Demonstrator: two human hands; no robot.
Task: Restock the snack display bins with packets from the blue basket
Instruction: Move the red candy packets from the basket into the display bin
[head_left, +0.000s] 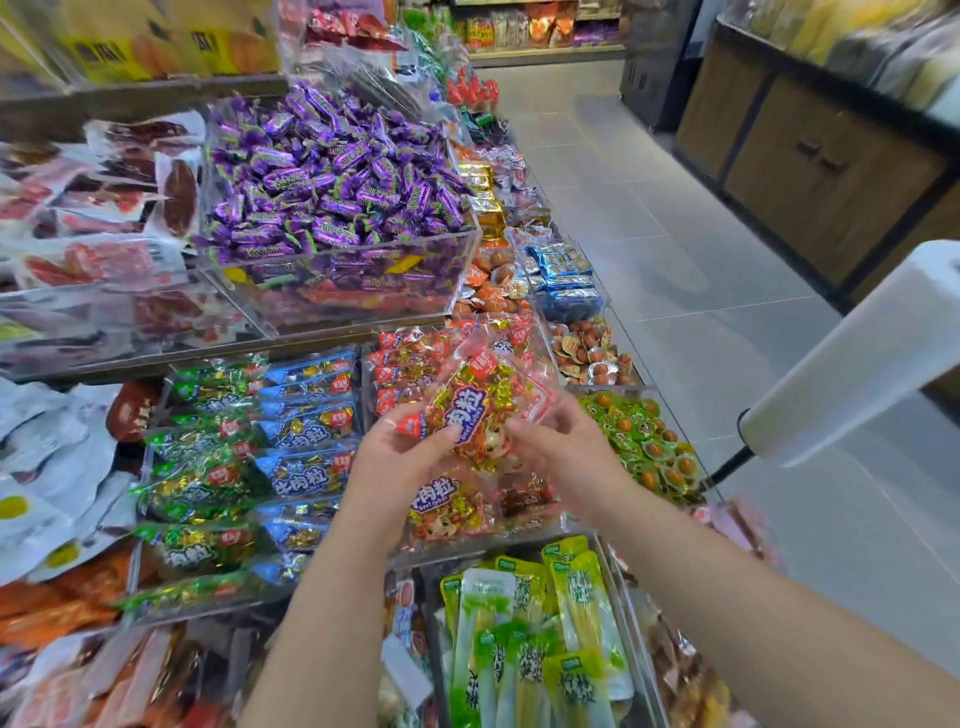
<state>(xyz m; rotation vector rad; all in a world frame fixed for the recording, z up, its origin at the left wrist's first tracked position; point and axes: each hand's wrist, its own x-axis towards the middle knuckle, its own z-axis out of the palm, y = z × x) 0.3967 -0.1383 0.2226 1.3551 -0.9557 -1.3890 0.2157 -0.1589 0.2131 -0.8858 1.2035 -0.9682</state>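
Nearest the lens, two bare forearms reaching up from the bottom edge over a bin of tall green-and-yellow pouches, glossy and flat, standing upright and packed close. Further up, the left hand and the right hand, both closed on one red-and-gold packet — left thumb and fingers pinching its lower left corner, right fingers curled around its right edge. Held tilted, just above a clear acrylic bin already holding packets of the same kind.

The packet itself: clear crinkly film, red corners, a purple label with white characters, and inside a heap of small pieces twisted in shiny gold and red foil. Slightly blurred, so fine print unreadable.

Left of that bin, two rows of matching packets in other colours — blue packets and green packets, overlapping like shingles. Behind, raised on a higher tier, a large clear box heaped with purple wrapped candies, twisted at both ends. To the right, round green-rimmed packs with orange centres, then pale grey floor tiles and a dark wooden cabinet. At the right edge, a white roll of thin plastic bags on a black stand.
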